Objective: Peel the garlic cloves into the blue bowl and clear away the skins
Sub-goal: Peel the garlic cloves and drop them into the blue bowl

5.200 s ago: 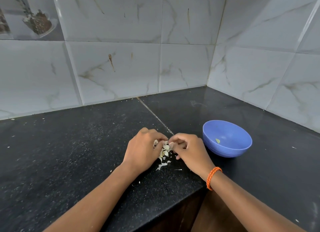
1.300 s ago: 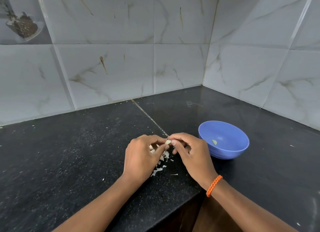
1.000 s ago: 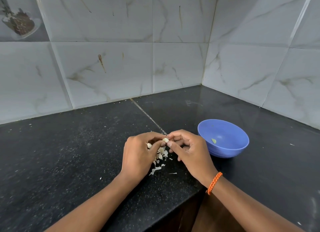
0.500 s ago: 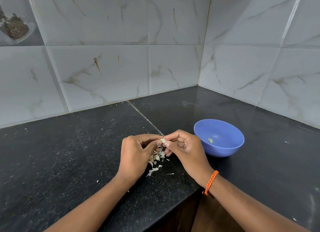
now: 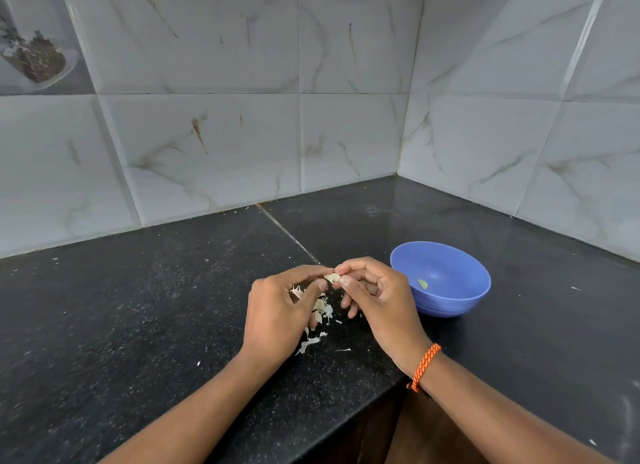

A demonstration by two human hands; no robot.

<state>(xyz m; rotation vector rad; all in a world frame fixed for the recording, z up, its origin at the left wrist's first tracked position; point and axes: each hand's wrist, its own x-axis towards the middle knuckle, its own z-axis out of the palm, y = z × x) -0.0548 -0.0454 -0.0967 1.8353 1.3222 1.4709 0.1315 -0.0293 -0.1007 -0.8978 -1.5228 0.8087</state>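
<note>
Pinching one garlic clove [image 5: 331, 278] between both hands' fingertips | left hand [image 5: 278, 319], right hand [image 5: 377, 299] over skins [image 5: 320, 313] | blue bowl [image 5: 440, 278] just right, handy for dropping.

No readable text, labels, numbers, signs

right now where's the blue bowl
In the head view the blue bowl sits on the black counter, just right of the right hand.
</note>
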